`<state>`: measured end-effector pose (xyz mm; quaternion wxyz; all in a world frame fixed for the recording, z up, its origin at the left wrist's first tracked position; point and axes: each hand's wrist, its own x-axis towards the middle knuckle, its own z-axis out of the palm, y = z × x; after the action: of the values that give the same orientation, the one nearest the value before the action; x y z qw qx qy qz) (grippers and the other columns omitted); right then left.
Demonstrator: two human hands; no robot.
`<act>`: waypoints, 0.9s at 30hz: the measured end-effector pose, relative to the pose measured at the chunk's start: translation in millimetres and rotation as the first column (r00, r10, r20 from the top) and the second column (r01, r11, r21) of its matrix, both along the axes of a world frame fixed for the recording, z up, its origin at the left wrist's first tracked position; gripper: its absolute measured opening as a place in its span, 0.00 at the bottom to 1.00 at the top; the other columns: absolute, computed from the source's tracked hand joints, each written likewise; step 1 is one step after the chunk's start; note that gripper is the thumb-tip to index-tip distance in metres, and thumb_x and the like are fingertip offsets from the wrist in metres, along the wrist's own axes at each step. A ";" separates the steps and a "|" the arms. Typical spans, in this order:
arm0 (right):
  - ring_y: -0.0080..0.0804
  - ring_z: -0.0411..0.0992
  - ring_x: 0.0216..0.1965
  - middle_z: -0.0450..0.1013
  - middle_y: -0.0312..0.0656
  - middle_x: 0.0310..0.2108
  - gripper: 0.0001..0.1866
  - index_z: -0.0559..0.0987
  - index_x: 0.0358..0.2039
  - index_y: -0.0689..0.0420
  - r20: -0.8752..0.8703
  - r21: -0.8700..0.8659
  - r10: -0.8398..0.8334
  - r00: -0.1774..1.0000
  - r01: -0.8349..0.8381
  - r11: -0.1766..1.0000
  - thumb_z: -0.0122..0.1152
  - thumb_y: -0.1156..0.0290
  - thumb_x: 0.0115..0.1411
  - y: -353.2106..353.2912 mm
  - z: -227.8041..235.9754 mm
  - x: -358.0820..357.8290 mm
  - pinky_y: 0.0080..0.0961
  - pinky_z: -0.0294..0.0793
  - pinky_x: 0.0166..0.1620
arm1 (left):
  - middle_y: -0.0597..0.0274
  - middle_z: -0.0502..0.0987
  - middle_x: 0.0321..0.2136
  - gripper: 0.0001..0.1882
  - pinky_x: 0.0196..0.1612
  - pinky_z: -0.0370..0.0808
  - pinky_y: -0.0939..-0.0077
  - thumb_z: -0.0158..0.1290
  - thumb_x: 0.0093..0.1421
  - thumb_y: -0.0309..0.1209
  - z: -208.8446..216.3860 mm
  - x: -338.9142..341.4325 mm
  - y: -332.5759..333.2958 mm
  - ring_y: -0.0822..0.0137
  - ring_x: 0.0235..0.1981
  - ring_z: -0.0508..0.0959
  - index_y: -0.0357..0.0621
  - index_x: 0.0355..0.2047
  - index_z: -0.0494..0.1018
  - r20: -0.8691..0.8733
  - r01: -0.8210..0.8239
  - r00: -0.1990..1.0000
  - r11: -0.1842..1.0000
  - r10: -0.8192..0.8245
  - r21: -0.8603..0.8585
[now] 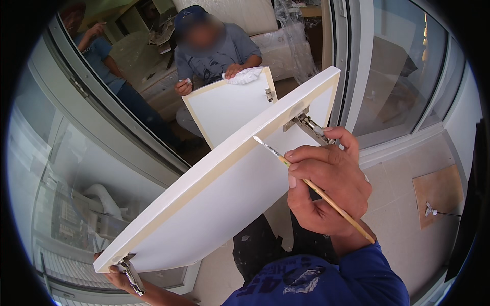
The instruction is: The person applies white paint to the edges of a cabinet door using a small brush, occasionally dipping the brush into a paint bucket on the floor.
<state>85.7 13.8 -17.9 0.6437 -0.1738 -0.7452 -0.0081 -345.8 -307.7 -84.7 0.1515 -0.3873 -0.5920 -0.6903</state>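
My right hand [329,181] grips a thin paintbrush [326,196] with a wooden handle, its white-tipped bristles at the edge of a white cabinet door [214,204]. Beige masking tape [199,187] runs along the door's border. Around the door's lower left corner my left hand [117,277] is closed, partly hidden behind the panel. One metal hinge [131,275] sits beside that hand; another metal hinge [311,127] is at the upper right, where a finger of my right hand touches or nearly touches its arm.
Across from me a seated person [217,56] holds a second taped white door [229,107] and a white cloth [244,76]. Another person [104,61] stands at the upper left. Sliding glass door frames [352,61] flank us. A brown board [438,194] with a small tool lies on the tiles at right.
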 end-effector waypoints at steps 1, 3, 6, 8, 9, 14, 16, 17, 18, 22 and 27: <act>0.29 0.77 0.30 0.79 0.38 0.29 0.10 0.79 0.30 0.57 0.000 0.004 0.000 1.000 0.000 1.000 0.63 0.82 0.44 1.1 -0.8 -0.8 0.38 0.66 0.52 | 0.59 0.66 0.35 0.44 0.39 0.67 0.75 0.60 0.55 0.62 -1.5 -3.1 -1.1 0.67 0.37 0.69 0.30 0.50 0.62 -0.014 -0.009 1.000 1.000 0.009 0.003; 0.29 0.77 0.30 0.80 0.38 0.29 0.10 0.79 0.30 0.57 -0.012 0.010 -0.031 0.999 0.031 0.999 0.63 0.82 0.44 6.3 -2.8 -1.1 0.38 0.66 0.53 | 0.58 0.66 0.35 0.45 0.39 0.67 0.75 0.60 0.55 0.62 -5.8 -8.3 -3.2 0.67 0.38 0.69 0.29 0.51 0.61 -0.036 -0.033 0.999 0.999 0.033 0.017; 0.29 0.77 0.31 0.80 0.38 0.30 0.10 0.79 0.30 0.57 -0.041 0.005 -0.098 0.994 0.099 0.995 0.63 0.82 0.45 16.4 -4.8 0.8 0.39 0.66 0.53 | 0.59 0.66 0.36 0.46 0.38 0.66 0.75 0.59 0.55 0.62 -7.1 -10.1 -4.1 0.67 0.37 0.68 0.28 0.53 0.60 -0.053 -0.056 0.997 0.998 0.057 0.025; 0.29 0.77 0.31 0.79 0.38 0.30 0.10 0.79 0.30 0.57 -0.048 -0.005 -0.119 0.992 0.118 0.993 0.63 0.82 0.45 16.5 -2.9 4.8 0.39 0.66 0.53 | 0.59 0.65 0.36 0.47 0.39 0.66 0.76 0.59 0.55 0.62 -6.3 -12.7 -5.9 0.68 0.38 0.68 0.28 0.53 0.60 -0.055 -0.030 0.998 1.000 0.030 0.000; 0.29 0.77 0.31 0.79 0.38 0.29 0.10 0.79 0.30 0.57 -0.025 -0.010 -0.094 0.995 0.094 0.996 0.63 0.82 0.45 14.0 -0.5 5.0 0.39 0.66 0.53 | 0.59 0.65 0.37 0.47 0.39 0.66 0.76 0.59 0.55 0.62 -5.6 -13.7 -7.2 0.68 0.38 0.68 0.28 0.53 0.60 -0.053 -0.007 0.999 1.000 0.005 -0.026; 0.28 0.77 0.32 0.79 0.36 0.29 0.11 0.79 0.31 0.56 0.006 0.009 -0.002 1.000 0.002 1.000 0.63 0.82 0.44 3.9 5.5 0.8 0.38 0.66 0.52 | 0.58 0.66 0.37 0.47 0.38 0.67 0.75 0.60 0.55 0.61 -0.4 -11.6 -8.9 0.67 0.38 0.68 0.28 0.54 0.60 -0.034 0.077 0.996 0.995 -0.079 -0.070; 0.28 0.77 0.32 0.79 0.36 0.29 0.11 0.78 0.31 0.56 -0.007 0.004 -0.053 0.999 0.053 0.999 0.63 0.82 0.45 9.2 4.4 2.2 0.38 0.67 0.52 | 0.58 0.66 0.38 0.46 0.37 0.69 0.74 0.61 0.54 0.61 -0.3 -6.6 -4.5 0.67 0.38 0.69 0.29 0.54 0.61 -0.031 0.057 0.998 0.998 -0.058 -0.027; 0.28 0.77 0.32 0.79 0.36 0.29 0.11 0.78 0.31 0.56 -0.014 0.001 -0.077 0.997 0.077 0.997 0.63 0.82 0.45 12.4 3.3 2.7 0.38 0.67 0.52 | 0.57 0.66 0.38 0.46 0.37 0.70 0.74 0.61 0.54 0.61 -0.1 -4.0 -2.5 0.67 0.38 0.70 0.29 0.54 0.61 -0.030 0.046 0.998 0.999 -0.046 -0.005; 0.28 0.77 0.32 0.79 0.37 0.29 0.11 0.78 0.31 0.56 -0.027 -0.006 -0.100 0.995 0.100 0.995 0.63 0.82 0.45 14.7 1.5 3.8 0.38 0.67 0.52 | 0.57 0.67 0.39 0.46 0.37 0.71 0.74 0.61 0.54 0.60 0.1 -2.8 -1.9 0.67 0.38 0.70 0.29 0.54 0.60 -0.022 0.048 0.999 0.999 -0.048 0.002; 0.29 0.77 0.32 0.79 0.37 0.29 0.10 0.78 0.30 0.56 -0.074 -0.011 -0.166 0.983 0.165 0.986 0.63 0.82 0.46 25.9 -2.0 9.4 0.38 0.67 0.52 | 0.57 0.67 0.39 0.46 0.35 0.74 0.74 0.62 0.54 0.58 -1.6 -3.9 -1.6 0.66 0.38 0.72 0.30 0.55 0.60 -0.009 0.055 0.998 0.998 -0.055 0.030; 0.31 0.78 0.34 0.80 0.39 0.30 0.09 0.78 0.31 0.57 -0.014 -0.037 -0.111 0.994 0.111 0.993 0.62 0.81 0.48 12.5 3.9 10.4 0.39 0.67 0.53 | 0.56 0.67 0.39 0.46 0.31 0.74 0.74 0.64 0.53 0.57 -1.4 -5.8 -2.6 0.65 0.36 0.73 0.30 0.55 0.59 0.001 0.069 0.998 0.997 -0.069 0.028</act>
<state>96.0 26.3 -14.0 0.6450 -0.2266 -0.7292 -0.0291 -351.6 -310.3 -86.1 0.1327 -0.4046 -0.5687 -0.7038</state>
